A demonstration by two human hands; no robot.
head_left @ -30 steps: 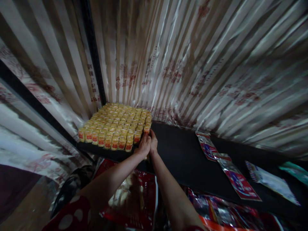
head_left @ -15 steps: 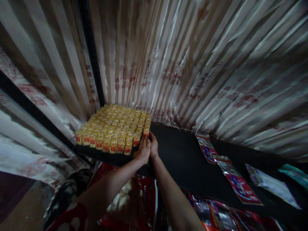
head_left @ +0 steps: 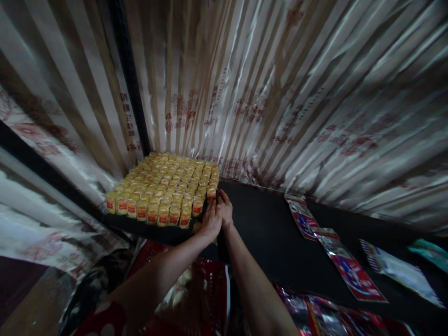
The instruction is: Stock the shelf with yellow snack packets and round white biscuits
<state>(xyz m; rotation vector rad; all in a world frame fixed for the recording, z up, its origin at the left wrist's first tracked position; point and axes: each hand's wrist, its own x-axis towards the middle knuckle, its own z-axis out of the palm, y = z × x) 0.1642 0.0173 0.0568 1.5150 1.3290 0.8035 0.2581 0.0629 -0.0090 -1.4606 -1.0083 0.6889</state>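
Note:
A block of several small yellow jars with red labels stands packed in rows at the left end of a dark shelf. My left hand and my right hand are pressed together at the block's front right corner, fingers curled against the nearest jars. Something small and yellowish shows under my left hand, but I cannot make out what it is.
Striped, glossy plastic sheeting with red print hangs behind and around the shelf. Flat red and blue packets and a pale packet lie along the shelf to the right. Red bags sit below the shelf edge.
Both hands stay at the block's corner; my right hand has slid slightly forward and right. The view has shifted a little, so the jars appear further left.

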